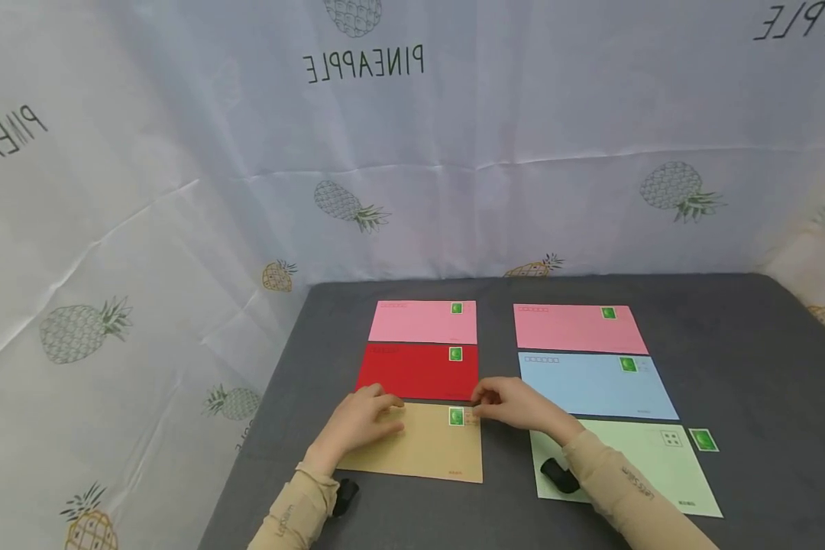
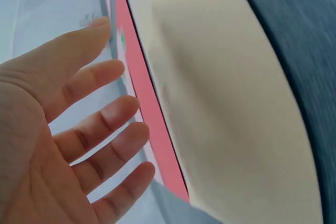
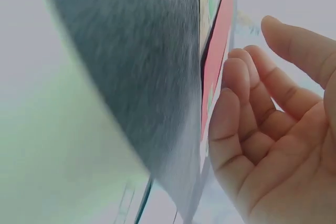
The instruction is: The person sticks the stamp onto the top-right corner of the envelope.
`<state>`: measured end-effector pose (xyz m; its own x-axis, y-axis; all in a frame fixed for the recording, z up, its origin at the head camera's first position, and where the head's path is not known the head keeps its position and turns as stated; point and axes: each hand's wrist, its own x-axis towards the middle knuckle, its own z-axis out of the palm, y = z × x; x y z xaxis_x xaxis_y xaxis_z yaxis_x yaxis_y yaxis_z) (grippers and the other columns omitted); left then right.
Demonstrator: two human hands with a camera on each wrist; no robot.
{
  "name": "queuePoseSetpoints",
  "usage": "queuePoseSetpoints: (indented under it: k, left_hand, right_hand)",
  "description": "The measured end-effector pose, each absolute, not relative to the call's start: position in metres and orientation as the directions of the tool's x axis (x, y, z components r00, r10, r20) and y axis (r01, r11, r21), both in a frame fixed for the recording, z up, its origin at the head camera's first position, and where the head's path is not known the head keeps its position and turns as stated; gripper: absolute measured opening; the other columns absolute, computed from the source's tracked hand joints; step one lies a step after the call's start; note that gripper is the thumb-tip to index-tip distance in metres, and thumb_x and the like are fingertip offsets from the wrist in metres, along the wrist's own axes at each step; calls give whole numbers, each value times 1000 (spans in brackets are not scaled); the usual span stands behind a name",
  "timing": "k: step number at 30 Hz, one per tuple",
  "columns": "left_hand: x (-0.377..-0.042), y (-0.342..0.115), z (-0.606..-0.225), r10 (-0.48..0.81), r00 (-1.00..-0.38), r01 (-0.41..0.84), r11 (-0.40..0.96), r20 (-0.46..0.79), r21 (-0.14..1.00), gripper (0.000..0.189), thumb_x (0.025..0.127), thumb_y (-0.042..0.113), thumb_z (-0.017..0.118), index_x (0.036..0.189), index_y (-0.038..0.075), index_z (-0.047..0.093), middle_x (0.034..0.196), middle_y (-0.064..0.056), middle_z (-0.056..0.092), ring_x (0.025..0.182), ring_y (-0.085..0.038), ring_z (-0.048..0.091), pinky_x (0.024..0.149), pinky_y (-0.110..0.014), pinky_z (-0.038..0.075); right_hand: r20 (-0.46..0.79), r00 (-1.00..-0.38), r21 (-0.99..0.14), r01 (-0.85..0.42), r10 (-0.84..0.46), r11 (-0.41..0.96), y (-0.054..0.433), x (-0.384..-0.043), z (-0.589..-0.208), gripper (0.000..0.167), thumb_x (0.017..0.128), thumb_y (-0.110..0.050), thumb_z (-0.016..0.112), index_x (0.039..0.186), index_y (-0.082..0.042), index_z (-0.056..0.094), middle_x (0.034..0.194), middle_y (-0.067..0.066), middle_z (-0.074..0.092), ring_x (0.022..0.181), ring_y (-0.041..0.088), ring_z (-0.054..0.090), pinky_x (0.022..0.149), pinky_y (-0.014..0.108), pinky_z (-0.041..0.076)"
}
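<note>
A tan envelope (image 1: 419,451) lies flat at the near left, with a green stamp (image 1: 457,416) in its upper right corner. My left hand (image 1: 363,420) is over this envelope's left part, and its fingers look loosely spread in the left wrist view, holding nothing. By the upper right corner, next to the stamp, is my right hand (image 1: 516,402). Its fingers are loosely bent with the thumb apart, and nothing shows between them in the right wrist view. Beyond the tan envelope is a red envelope (image 1: 412,372) bearing a green stamp.
A pink envelope (image 1: 412,322) lies at the back left. On the right are another pink envelope (image 1: 571,328), a blue one (image 1: 584,386) and a pale green one (image 1: 632,458), partly under my right forearm. A loose green stamp (image 1: 703,440) lies beside the pale green envelope on the dark table (image 1: 763,382).
</note>
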<state>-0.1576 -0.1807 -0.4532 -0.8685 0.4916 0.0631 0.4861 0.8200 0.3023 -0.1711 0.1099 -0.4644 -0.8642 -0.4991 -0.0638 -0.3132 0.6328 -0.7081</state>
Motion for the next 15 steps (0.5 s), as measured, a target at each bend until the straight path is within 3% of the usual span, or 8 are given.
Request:
queuePoseSetpoints:
  k: [11, 15]
  left_hand:
    - [-160, -154, -451, 553, -829, 549, 776, 84, 312, 26, 81, 34, 69, 103, 22, 69, 82, 2, 55, 67, -4, 42, 65, -22, 32]
    - [-162, -140, -450, 595, -799, 590, 750, 86, 297, 33, 82, 35, 67, 113, 23, 66, 84, 1, 56, 69, -3, 42, 64, -20, 32]
  right_hand:
    - [-28, -845, -693, -369, -534, 620, 144, -165, -460, 20, 85, -25, 67, 98, -10, 63, 80, -7, 58, 68, 3, 49, 61, 20, 44]
    - [-52, -857, -695, -338, -513, 634, 156, -161, -459, 21, 85, -26, 67, 99, -11, 63, 82, -8, 59, 70, 2, 50, 61, 20, 45]
